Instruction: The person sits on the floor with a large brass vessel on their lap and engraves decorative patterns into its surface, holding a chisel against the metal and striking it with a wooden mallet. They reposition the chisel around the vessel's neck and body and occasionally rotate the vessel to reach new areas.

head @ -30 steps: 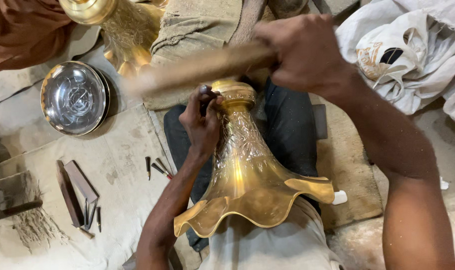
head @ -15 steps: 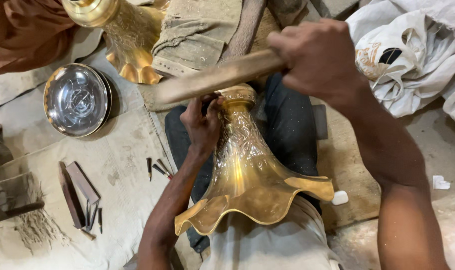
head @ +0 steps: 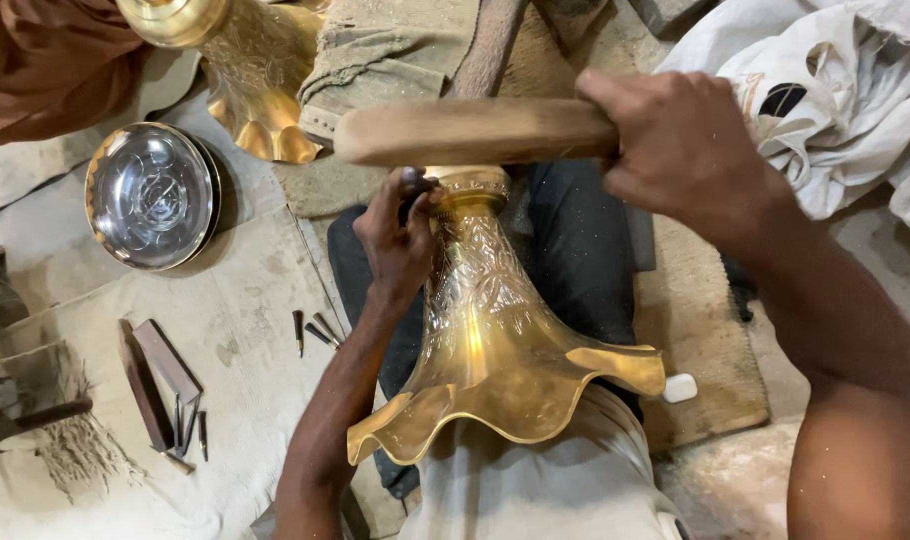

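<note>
While the left hand (head: 400, 240) clasps the brass vase (head: 495, 350) neck, the right hand (head: 685, 150), gripping a wooden mallet (head: 475, 132), seems poised above it for a controlled strike.

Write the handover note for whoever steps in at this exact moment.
Left hand: grips the narrow neck of the brass vase, which lies across the lap, flared rim toward the body.
Right hand: holds the wooden mallet level just above the vase neck.
Nearby: small punches on the cloth, a round metal plate, a second brass vase.
Done: engraved pattern covers the body.
Left: cannot tell how much.
</note>
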A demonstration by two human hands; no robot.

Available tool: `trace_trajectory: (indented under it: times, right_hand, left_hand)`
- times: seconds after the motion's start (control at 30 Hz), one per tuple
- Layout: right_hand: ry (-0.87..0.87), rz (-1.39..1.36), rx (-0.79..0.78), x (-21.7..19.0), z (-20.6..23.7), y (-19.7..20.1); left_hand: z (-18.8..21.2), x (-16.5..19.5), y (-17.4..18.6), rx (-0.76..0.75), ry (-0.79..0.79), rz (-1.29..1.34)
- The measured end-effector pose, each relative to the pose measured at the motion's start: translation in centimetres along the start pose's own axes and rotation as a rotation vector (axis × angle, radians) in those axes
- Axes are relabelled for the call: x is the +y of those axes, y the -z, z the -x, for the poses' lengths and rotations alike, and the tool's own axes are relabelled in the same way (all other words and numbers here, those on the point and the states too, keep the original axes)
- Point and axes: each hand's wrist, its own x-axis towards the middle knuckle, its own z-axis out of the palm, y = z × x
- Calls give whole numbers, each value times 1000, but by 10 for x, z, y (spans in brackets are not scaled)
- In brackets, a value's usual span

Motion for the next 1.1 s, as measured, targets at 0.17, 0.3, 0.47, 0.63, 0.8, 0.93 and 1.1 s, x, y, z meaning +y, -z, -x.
trace_trajectory:
  times: [0.17,0.3,0.47,0.63,0.8,0.93,1.1]
  right_hand:
    - [2,140,-3,0,5,6]
    - [27,306,16,1,5,5]
    - [13,241,-35,-1,4,4]
    - [27,269,-57,-1,4,6]
    - [-44,363,-236,3,2,-3]
    - [57,274,-90,8,1,-9]
    - [37,184,-130,11,0,-12]
  left_hand:
    - [-6,1,2,-26,10,-32]
    - [-6,-1,3,-27,-8,-10]
    - [-4,-5,6,-36,-53,-1]
    - [-1,-14,5,-60,-62,-17]
    - [1,-28,2,-99,-52,9]
    - [2,-35,3,-121,-70,-1]
    - [1,-32,7,-167,-12,-19]
